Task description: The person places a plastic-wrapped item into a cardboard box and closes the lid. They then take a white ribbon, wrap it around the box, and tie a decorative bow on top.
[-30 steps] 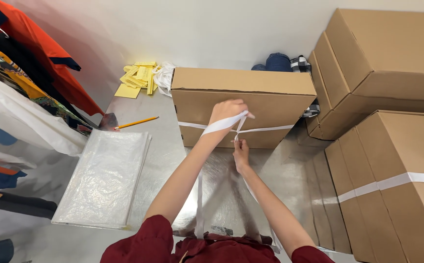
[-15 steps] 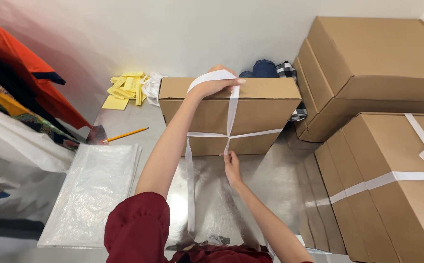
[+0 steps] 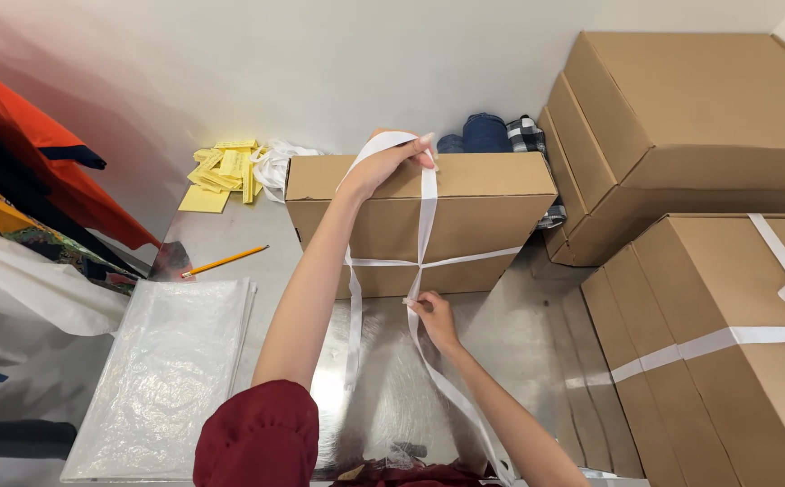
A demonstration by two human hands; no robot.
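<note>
Nearest the camera, a dark red sleeve (image 3: 257, 433) sat at the bottom edge, and the metal counter (image 3: 383, 379) ran out from it. On the near left of the counter lay a stack of clear plastic bags (image 3: 162, 379), with a yellow pencil (image 3: 224, 261) just beyond it.

The right hand (image 3: 435, 317) was low on the near face of the cardboard box (image 3: 429, 212), fingers pinched on the white strap (image 3: 425, 216) close below the point where its two runs crossed. Half a second earlier that hand held the same spot (no visible shift), so it was acting as the anchor.

The left hand (image 3: 391, 162) had changed most. A second earlier it was down on the near face beside the right hand; now it was at the top far edge of the box, clenched on the strap and carrying it up and over as a vertical run. A loose tail hung from it down the left of the box to the counter.

Judgement: the horizontal band was already on, and the second, crossing band was partly laid, not yet tied.

Farther off: yellow paper slips (image 3: 221, 167) far left by the wall, folded clothes (image 3: 492, 133) behind the box. On the right stood plain stacked boxes (image 3: 690, 126) and, nearer, a strapped box (image 3: 726, 334) with its white band knotted.
</note>
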